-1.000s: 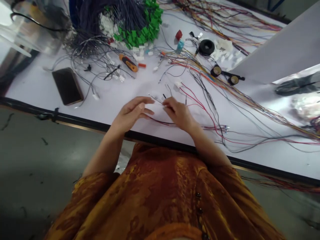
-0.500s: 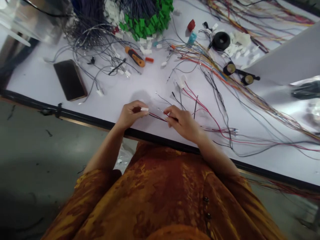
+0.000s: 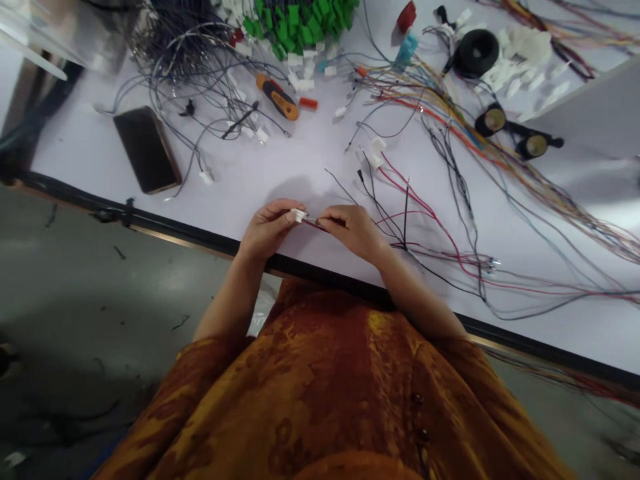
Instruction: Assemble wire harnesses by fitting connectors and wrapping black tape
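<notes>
Near the table's front edge, my left hand [image 3: 270,227] pinches a small white connector [image 3: 299,215] between thumb and fingers. Close on its right, my right hand [image 3: 350,228] is closed on a thin wire whose metal tip [image 3: 312,219] is at the connector's right side. Whether the tip is inside the connector cannot be made out. A dark red wire runs from the connector beneath my right fingers. Just beyond my right hand lie black wires [image 3: 373,193] and red wires [image 3: 417,208], with another white connector [image 3: 377,151] at their far end.
A phone [image 3: 147,150] lies at the left. Farther back are an orange and black tool [image 3: 277,97], green connectors [image 3: 305,25] on dark wires and a black tape roll [image 3: 477,53]. Multicoloured wires [image 3: 467,140] cross the right side. The table's dark edge [image 3: 195,235] runs in front.
My right hand has moved left, bringing the wire tip up to the connector. My left hand has turned the connector slightly. The whole view has shifted a little.
</notes>
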### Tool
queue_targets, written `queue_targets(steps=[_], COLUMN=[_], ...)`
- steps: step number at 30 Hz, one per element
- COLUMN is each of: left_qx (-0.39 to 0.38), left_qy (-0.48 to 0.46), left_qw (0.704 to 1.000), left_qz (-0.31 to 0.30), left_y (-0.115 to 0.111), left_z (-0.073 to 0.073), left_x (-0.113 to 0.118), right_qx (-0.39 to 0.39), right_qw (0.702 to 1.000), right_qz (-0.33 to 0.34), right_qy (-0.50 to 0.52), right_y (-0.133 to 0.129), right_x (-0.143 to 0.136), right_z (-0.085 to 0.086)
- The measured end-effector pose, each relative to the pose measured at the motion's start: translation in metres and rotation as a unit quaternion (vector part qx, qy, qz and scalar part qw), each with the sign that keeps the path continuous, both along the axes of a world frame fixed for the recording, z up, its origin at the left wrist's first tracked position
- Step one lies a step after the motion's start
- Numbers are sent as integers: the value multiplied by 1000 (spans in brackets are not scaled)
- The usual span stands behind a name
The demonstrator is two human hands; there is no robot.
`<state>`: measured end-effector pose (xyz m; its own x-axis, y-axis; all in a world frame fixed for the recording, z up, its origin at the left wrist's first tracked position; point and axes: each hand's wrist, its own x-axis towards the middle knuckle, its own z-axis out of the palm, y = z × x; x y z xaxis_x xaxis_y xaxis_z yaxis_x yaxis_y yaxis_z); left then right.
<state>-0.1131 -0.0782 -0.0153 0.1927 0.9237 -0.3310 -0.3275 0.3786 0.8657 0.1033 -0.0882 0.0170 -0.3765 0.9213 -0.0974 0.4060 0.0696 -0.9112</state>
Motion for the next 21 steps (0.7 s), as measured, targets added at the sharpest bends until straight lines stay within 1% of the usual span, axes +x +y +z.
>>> queue_targets(steps=[2, 4, 7, 9, 11, 14, 18, 21], left_qx=[5, 7, 9, 13, 16, 22, 47, 47], left_qy=[5, 6, 6, 7, 10, 17, 40, 50], left_qw=[1000, 1000, 1000, 1000, 999, 999, 998, 998], left_qz=[7, 10, 16, 22, 26, 26, 7, 1], left_y=[-1, -3, -4, -6, -7, -10, -13, -15], left_z=[1, 2, 3, 4, 5, 7, 6, 4], left_x=[0, 1, 3, 4, 6, 8, 10, 11], right_qx=[0, 18, 54, 64, 57, 40, 26, 22], right_qw=[1000, 999, 998, 997, 997, 999, 1000, 999], right_qz=[-11, -24, -34, -35, -31, -16, 8, 18], right_qy=[10, 13, -10, -29, -31, -10, 10, 16], right_y=[2, 3, 2, 1, 0, 0, 2, 2], right_x=[-1, -3, -5, -5, -6, -7, -8, -4], right_z=[-2, -4, -4, -4, -4, -4, -5, -5])
